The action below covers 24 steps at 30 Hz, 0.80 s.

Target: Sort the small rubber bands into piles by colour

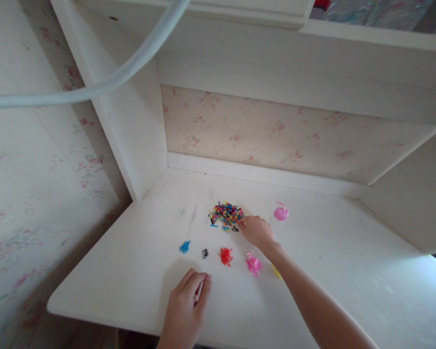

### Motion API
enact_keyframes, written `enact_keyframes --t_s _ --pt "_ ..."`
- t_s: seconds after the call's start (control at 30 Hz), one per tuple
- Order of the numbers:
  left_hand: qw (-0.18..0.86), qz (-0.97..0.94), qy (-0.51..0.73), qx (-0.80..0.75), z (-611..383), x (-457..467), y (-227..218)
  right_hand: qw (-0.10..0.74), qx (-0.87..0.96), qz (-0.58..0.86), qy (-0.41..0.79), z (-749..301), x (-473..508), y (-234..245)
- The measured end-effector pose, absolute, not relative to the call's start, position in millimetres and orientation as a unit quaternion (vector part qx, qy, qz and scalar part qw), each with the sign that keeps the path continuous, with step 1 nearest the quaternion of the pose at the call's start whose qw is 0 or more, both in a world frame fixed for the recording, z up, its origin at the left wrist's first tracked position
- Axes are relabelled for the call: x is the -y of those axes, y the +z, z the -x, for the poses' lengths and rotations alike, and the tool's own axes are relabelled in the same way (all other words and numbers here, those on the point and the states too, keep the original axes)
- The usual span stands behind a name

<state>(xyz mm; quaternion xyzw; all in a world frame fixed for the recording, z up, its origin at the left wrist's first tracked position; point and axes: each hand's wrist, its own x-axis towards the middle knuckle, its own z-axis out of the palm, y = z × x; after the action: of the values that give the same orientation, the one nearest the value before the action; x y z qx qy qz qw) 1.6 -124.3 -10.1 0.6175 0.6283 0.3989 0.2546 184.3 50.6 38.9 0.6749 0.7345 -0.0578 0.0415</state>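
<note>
A mixed heap of tiny coloured elastic bands (225,214) lies on the white desk (349,271). My right hand (256,231) reaches to the heap's right edge, fingertips pinched together on it; what they hold is too small to make out. In front of the heap sit small sorted piles: blue (184,246), black (205,253), red (225,256), pink (254,264), and a yellow one (276,271) partly hidden under my right forearm. My left hand (187,305) rests flat on the desk near the front edge, fingers loosely stretched, holding nothing.
A pink apple-shaped container (281,213) stands to the right of the heap. White shelf walls close in the desk on the left and right, with flowered wallpaper behind. A pale tube (105,85) arcs overhead at the upper left.
</note>
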Motion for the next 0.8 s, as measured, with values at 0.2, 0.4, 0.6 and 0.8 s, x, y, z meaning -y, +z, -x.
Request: enact_keyframes --t_s 0.2,0.4,0.6,0.8 --pt "0.253 -0.621 0.403 -0.623 -1 126 -11 0.066 -0.722 -0.686 -0.056 -176 -57 36" --pt "0.249 -0.628 0.411 -0.613 -1 127 -14 0.074 -0.723 -0.684 -0.06 -176 -63 36" --pt "0.237 -0.634 0.41 -0.611 -1 126 -14 0.051 -0.732 -0.676 -0.071 -183 -66 34" --pt "0.235 -0.636 0.405 -0.613 -2 126 -16 0.034 -0.735 -0.672 -0.083 -187 -65 33"
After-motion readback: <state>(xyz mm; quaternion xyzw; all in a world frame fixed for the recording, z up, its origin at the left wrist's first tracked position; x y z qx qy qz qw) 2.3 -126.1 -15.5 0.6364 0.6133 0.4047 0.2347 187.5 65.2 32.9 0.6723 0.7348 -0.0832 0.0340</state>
